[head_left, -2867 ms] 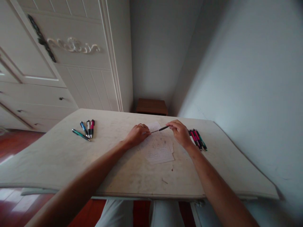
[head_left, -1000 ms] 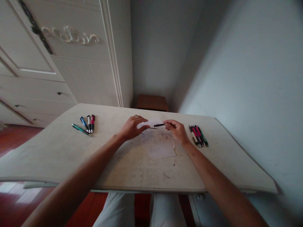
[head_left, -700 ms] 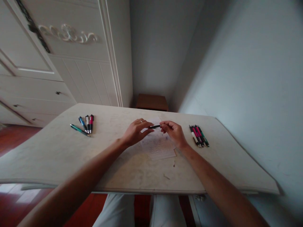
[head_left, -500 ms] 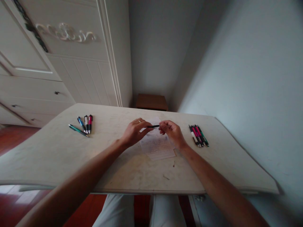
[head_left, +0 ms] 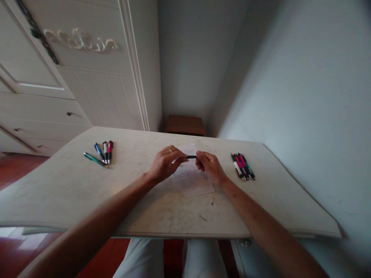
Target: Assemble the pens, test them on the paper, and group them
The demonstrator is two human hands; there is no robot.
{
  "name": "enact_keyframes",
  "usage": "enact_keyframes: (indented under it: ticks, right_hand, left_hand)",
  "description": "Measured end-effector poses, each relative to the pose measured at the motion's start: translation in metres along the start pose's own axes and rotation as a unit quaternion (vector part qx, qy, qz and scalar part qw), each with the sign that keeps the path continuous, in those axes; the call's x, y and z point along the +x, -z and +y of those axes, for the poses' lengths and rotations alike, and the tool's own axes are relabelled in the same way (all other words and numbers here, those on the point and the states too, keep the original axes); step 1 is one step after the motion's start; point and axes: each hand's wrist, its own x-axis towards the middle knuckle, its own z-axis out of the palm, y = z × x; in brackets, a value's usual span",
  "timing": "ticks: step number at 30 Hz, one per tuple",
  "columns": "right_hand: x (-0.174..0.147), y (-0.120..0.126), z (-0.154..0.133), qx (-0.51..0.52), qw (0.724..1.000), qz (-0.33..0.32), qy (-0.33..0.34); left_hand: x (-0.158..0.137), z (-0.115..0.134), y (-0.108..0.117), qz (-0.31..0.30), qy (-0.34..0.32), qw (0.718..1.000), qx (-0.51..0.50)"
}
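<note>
A slim black pen (head_left: 191, 157) is held level above the sheet of paper, one end in each hand. My left hand (head_left: 168, 163), with a ring on one finger, pinches its left end between thumb and fingers. At the other end my right hand (head_left: 210, 165) closes its thumb and curled fingers round it. Only the pen's dark middle shows; both tips are hidden by fingers. Below lies the paper (head_left: 197, 183), marked with faint writing and partly covered by my hands.
Several pens (head_left: 104, 151) lie loosely at the table's left, a green pen (head_left: 96, 160) slanting apart. To the right, several pens (head_left: 243, 166) rest side by side. The pale table (head_left: 139, 216) meets the wall at right. A brown wooden stand (head_left: 186, 124) sits beyond its far edge.
My right hand has curled its fingers more tightly round the pen's right end. The pen has shifted slightly lower and to the right. The pens on the table have not moved.
</note>
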Motion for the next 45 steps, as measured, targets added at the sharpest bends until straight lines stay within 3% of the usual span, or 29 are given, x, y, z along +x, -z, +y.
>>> enact_keyframes:
  ticks: [10, 16, 20, 28, 38, 45]
  right_hand:
    - [-0.002, -0.003, 0.002, -0.043, 0.994, 0.006, 0.097]
    - [0.002, -0.004, 0.012, -0.012, 0.994, 0.016, 0.109]
    - [0.004, -0.001, 0.012, 0.016, 0.996, 0.021, 0.091]
    - [-0.001, 0.000, 0.006, -0.049, 0.998, -0.024, 0.022]
    - [0.003, 0.004, 0.006, -0.100, 0.988, 0.046, 0.105]
    - [0.010, 0.028, 0.007, -0.202, 0.961, 0.063, 0.179]
  left_hand:
    - [-0.004, -0.002, -0.001, 0.044, 0.038, 0.998, 0.000]
    - [-0.003, -0.004, 0.000, 0.010, 0.062, 0.997, 0.037]
    - [-0.002, -0.006, 0.003, 0.012, 0.067, 0.997, 0.047]
    - [-0.001, -0.006, 0.002, -0.010, 0.051, 0.997, 0.049]
    - [-0.003, -0.006, 0.002, -0.028, 0.070, 0.996, 0.056]
    - [0.001, -0.014, 0.010, -0.083, 0.068, 0.992, 0.073]
